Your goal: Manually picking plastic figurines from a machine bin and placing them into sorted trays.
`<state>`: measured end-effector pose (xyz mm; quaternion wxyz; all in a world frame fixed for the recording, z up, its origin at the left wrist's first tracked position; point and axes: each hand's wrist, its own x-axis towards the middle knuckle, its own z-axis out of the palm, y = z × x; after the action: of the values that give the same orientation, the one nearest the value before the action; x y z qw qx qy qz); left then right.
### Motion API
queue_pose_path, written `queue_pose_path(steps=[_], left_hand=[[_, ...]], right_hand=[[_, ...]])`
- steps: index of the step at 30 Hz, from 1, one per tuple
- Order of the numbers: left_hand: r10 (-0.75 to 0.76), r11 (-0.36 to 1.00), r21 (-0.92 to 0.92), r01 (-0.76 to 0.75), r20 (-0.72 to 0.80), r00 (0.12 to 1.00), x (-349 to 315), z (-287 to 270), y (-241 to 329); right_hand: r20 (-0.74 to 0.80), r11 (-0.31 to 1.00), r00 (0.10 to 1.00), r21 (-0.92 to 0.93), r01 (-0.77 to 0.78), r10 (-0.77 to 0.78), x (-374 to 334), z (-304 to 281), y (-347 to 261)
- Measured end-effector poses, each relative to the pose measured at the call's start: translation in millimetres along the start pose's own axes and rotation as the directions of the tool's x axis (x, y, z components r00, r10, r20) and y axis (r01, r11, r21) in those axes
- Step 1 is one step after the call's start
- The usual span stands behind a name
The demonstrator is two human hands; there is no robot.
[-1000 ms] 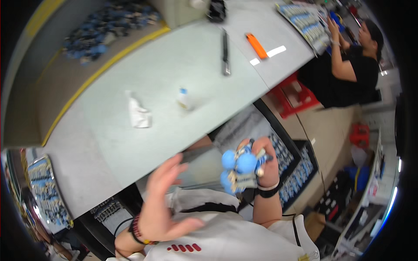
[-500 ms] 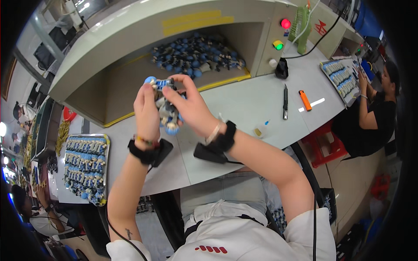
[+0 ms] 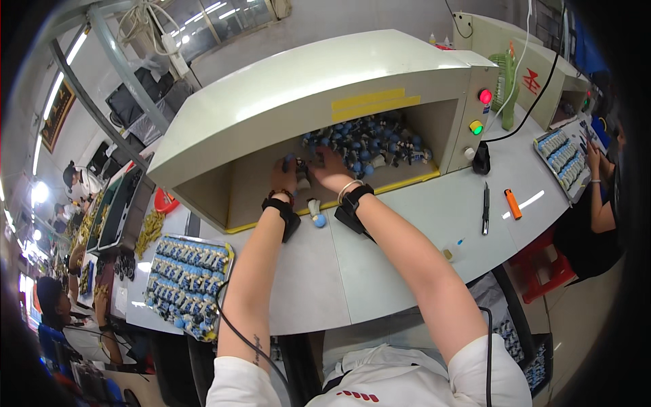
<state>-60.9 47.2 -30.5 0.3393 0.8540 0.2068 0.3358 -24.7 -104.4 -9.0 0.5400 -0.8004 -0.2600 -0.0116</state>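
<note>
Both my hands reach into the opening of a cream metal box. My left hand [image 3: 285, 178] is closed around a small toy figurine [image 3: 290, 158] whose blue round head shows at the fingertips. My right hand [image 3: 331, 171] has its fingers stretched toward the near left edge of a heaped pile of blue-headed figurines [image 3: 386, 142]. Pale and dark figurine parts [image 3: 302, 175] lie between the hands. A single figurine with a blue head [image 3: 318, 220] rests at the opening's front edge, below and between my wrists.
The cream box [image 3: 305, 88] has red and green lit buttons [image 3: 481, 112] on its right. A tray of figurines [image 3: 186, 281] stands left. A black cutter knife [image 3: 485, 210], orange lighter [image 3: 513, 204] and small bottle [image 3: 448, 254] lie right. A co-worker [image 3: 597, 183] sits at the far right.
My hands have moved from above the table into the box. Before, they held several figurines together; one figurine now lies at the opening's edge. The view has shifted and shows more of the box.
</note>
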Motion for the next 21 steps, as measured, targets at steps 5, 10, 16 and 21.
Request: queue_pose_path(steps=[5,10,16,21], left_hand=[[0.019,0.996,-0.091,-0.003,0.179,0.984,21.8,-2.5,-29.6],[0.01,0.973,-0.215,0.086,0.41,0.912,28.2,-0.4,-10.7],[0.038,0.999,-0.015,-0.036,0.54,0.841,15.3,-15.2,10.9],[0.021,0.548,0.526,-0.65,0.768,0.64,21.0,-22.7,-22.8]], right_hand=[[-0.033,0.994,0.994,-0.034,0.102,-0.104,-15.8,0.8,-13.5],[0.367,0.912,0.895,-0.217,0.348,-0.254,-45.1,-20.2,-35.0],[0.51,0.809,0.84,-0.405,0.425,-0.186,-73.7,-20.0,-25.7],[0.518,0.884,0.853,-0.365,0.293,-0.069,-52.3,-23.1,-26.3]])
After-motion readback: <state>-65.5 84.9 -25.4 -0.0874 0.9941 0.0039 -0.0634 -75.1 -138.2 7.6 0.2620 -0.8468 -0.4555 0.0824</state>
